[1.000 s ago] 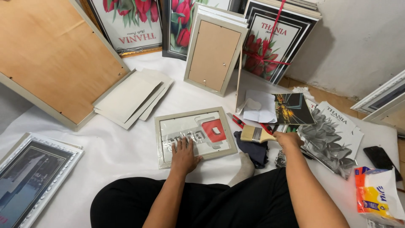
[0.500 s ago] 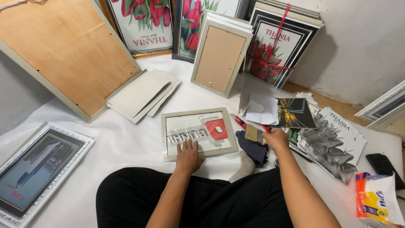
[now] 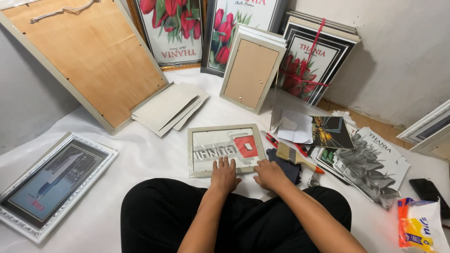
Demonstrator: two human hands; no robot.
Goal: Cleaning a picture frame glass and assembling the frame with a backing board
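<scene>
In the head view, the left hand (image 3: 224, 174) lies flat with fingers spread on the lower edge of the small pale picture frame (image 3: 225, 149) at frame centre. The right hand (image 3: 268, 174), loosely curled, grips nothing and touches the frame's lower right corner, just beside a paintbrush (image 3: 296, 158) and dark cloth (image 3: 286, 167).

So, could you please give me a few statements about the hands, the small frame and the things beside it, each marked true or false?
1. Both hands, the left hand and the right hand, rest at the near edge of the small frame. True.
2. The paintbrush is held in the right hand. False: it lies beside the frame, unheld.
3. The small frame lies flat on the white sheet. True.
4. The dark phone lies inside the small frame. False: it lies far to the right.
</scene>
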